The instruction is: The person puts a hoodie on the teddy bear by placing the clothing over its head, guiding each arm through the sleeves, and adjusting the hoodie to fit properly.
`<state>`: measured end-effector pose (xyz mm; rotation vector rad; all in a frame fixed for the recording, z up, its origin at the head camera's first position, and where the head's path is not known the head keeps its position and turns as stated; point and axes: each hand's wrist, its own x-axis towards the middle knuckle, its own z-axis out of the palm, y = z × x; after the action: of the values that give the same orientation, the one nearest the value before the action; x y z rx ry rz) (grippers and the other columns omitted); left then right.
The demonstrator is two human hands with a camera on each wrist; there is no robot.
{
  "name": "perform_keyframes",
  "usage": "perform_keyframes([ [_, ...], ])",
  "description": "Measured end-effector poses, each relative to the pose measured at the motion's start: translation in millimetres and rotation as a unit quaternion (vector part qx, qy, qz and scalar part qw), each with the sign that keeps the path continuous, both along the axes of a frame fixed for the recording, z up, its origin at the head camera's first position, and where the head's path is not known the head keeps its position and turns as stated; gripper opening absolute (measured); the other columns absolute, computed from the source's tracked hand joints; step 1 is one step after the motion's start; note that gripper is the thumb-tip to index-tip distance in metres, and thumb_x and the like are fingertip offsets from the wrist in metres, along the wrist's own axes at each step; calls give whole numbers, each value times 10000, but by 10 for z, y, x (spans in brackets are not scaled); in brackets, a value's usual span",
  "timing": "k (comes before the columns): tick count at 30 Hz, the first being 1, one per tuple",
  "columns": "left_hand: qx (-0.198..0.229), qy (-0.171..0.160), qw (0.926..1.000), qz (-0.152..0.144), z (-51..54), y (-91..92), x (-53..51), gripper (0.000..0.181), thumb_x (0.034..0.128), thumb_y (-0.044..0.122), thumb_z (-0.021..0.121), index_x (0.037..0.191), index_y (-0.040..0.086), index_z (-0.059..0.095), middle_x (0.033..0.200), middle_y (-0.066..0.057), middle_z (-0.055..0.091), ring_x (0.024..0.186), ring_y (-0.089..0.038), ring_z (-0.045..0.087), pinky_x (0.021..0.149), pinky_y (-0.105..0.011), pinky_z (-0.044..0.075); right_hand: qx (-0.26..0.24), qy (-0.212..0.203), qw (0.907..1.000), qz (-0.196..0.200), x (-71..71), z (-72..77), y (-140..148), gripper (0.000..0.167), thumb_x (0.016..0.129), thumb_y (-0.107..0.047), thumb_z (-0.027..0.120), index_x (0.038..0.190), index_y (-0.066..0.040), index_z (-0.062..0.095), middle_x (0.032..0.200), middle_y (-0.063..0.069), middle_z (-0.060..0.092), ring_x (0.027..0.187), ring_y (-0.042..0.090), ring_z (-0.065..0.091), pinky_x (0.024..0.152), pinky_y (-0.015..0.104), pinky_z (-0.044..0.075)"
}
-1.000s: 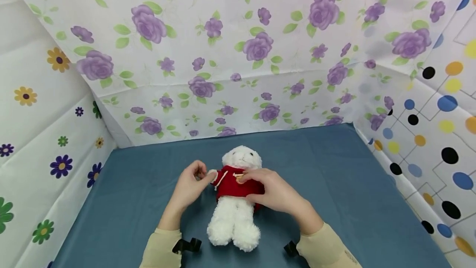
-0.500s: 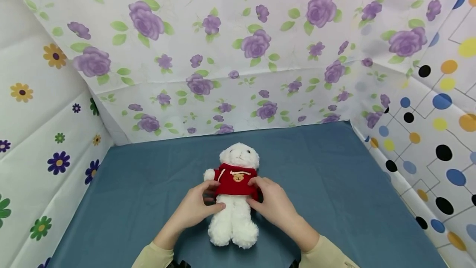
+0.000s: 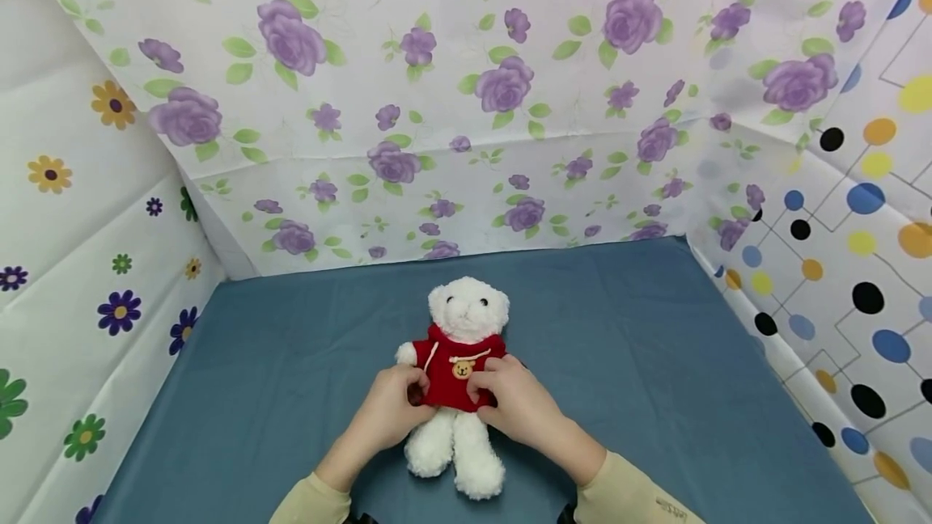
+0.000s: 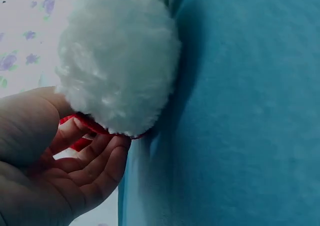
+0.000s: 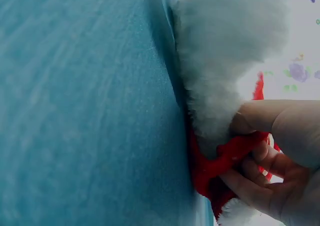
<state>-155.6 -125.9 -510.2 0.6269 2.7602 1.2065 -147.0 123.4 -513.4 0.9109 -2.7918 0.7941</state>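
A white plush teddy bear (image 3: 469,310) lies face up on the table, its head away from me. It wears a red hoodie (image 3: 446,388) with cream drawstrings and a small bear-face patch. At the hoodie's left lower edge, my left hand (image 3: 389,409) pinches the hem between thumb and fingers. My right hand (image 3: 523,401) pinches the hem on the other side. One fluffy foot (image 4: 117,58) fills much of the left wrist view and hides the left thumb tip. In the right wrist view, the red hem (image 5: 227,158) is between thumb and fingers, beside a white leg (image 5: 215,81).
A blue-grey cloth (image 3: 655,346) covers the table. White sheeting with purple roses (image 3: 506,86) stands along the back. Flower-printed sheeting (image 3: 120,312) is on the left, and dotted sheeting (image 3: 866,297) on the right.
My left hand has left the bear's arm and come down to the hoodie's hem. My right hand has gone from the chest to the hem. The hoodie now reaches lower, and the legs are spread more.
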Motion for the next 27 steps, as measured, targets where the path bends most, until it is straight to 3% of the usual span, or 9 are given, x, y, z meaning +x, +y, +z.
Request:
perform_keyframes([
  [4,-241,120,9996,-59,-5,-15,28,288,776,-42,792,732,148,580,747,24,506,640,-83,456,583,-272,421,56,67,9998,193,-27,-16,14,411,791,79,787,726,-252,551,747,-91,390,720,103,389,687,284,369],
  [6,-281,168,9995,-35,6,-19,37,296,784,-39,793,729,147,570,736,30,498,631,-82,454,575,-272,419,-36,-14,9999,144,-43,-17,30,423,798,116,760,738,-251,558,768,-87,404,736,113,405,683,290,394],
  [10,-341,282,9988,226,35,-20,41,308,820,-5,823,752,152,567,725,49,505,637,-85,473,576,-267,438,-364,-173,9989,-249,-60,18,63,383,836,111,792,919,-239,658,947,-65,546,919,156,537,832,392,541],
  [14,-195,180,9985,476,50,-2,45,310,827,7,849,774,143,574,707,56,529,624,-98,500,566,-267,461,-561,-68,9970,-524,-70,49,69,402,842,97,811,1075,-200,671,1166,17,584,1120,228,572,934,450,578],
  [19,144,26,9976,673,14,49,73,337,811,-24,822,726,147,544,651,70,517,580,-89,496,540,-257,438,-855,-231,9959,-186,-95,19,73,375,833,136,759,943,-209,658,1104,4,539,990,168,535,774,312,545],
  [23,437,408,9950,798,15,117,83,376,827,-29,807,711,162,505,658,89,485,583,-69,466,539,-255,409,-1429,-440,9887,-43,-160,18,86,404,835,165,741,779,-220,629,983,-28,498,830,137,490,641,269,473],
  [27,551,849,9919,763,58,170,73,416,854,-59,785,719,167,462,686,79,449,592,-64,429,550,-257,389,-1635,-438,9853,-253,-189,39,73,457,809,205,684,686,-230,616,898,-58,506,760,126,495,570,260,459],
])
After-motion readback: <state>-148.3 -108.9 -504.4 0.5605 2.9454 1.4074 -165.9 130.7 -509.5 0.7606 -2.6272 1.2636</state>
